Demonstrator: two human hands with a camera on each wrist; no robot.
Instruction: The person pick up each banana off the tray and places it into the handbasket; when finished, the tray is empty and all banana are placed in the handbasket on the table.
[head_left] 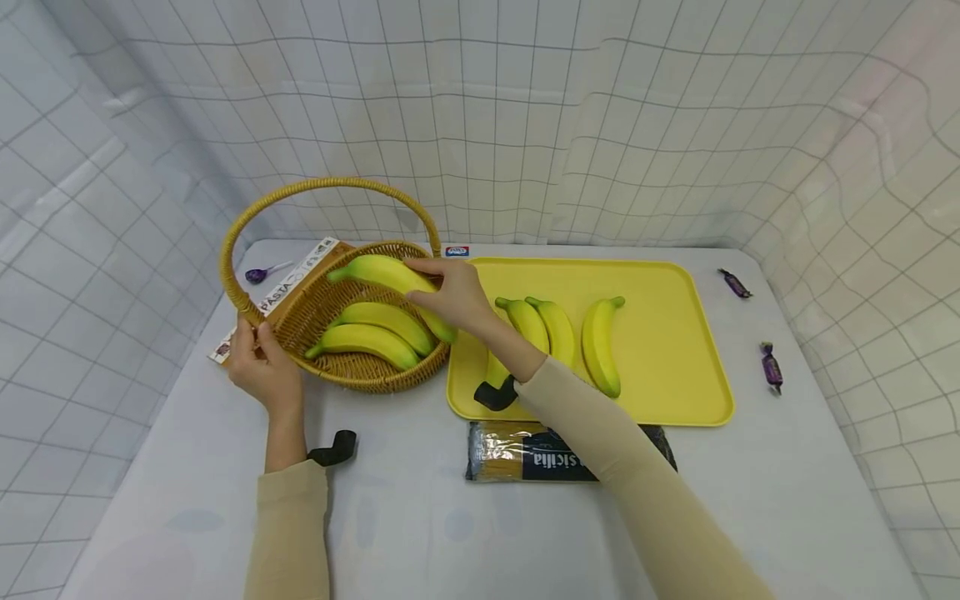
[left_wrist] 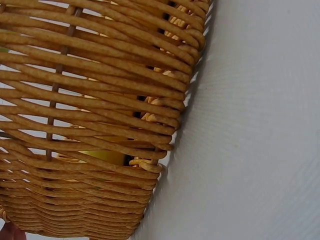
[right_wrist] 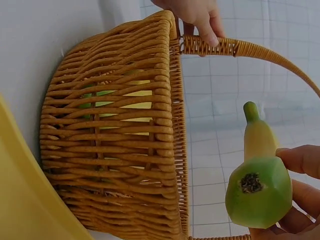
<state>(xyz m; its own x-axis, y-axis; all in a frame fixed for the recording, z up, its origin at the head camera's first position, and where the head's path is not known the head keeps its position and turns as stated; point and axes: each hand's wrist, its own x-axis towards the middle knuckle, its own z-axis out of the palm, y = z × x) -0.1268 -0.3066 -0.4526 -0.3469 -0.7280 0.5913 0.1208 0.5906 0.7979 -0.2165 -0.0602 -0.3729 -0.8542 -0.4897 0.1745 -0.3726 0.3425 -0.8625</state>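
Observation:
A wicker basket (head_left: pixel 375 379) with a tall hoop handle (head_left: pixel 330 185) stands on the white table, left of centre. Two yellow bananas (head_left: pixel 382 317) lie inside it. My right hand (head_left: pixel 442 296) grips a third banana (head_left: pixel 378 273) over the basket's opening. In the right wrist view its green cut end (right_wrist: pixel 259 185) faces the camera beside the basket wall (right_wrist: pixel 115 150). My left hand (head_left: pixel 255 350) holds the basket's left rim at the handle's base (right_wrist: pixel 197 15). The left wrist view shows only the woven wall (left_wrist: pixel 90 100) and table (left_wrist: pixel 250 125).
A yellow tray (head_left: pixel 675 333) right of the basket carries three bananas (head_left: pixel 600 342), one partly behind my forearm. A dark pasta packet (head_left: pixel 525 454) lies in front of it and a pasta box (head_left: pixel 288 287) under the basket's left side. Purple sweets (head_left: pixel 770 365) lie at the right.

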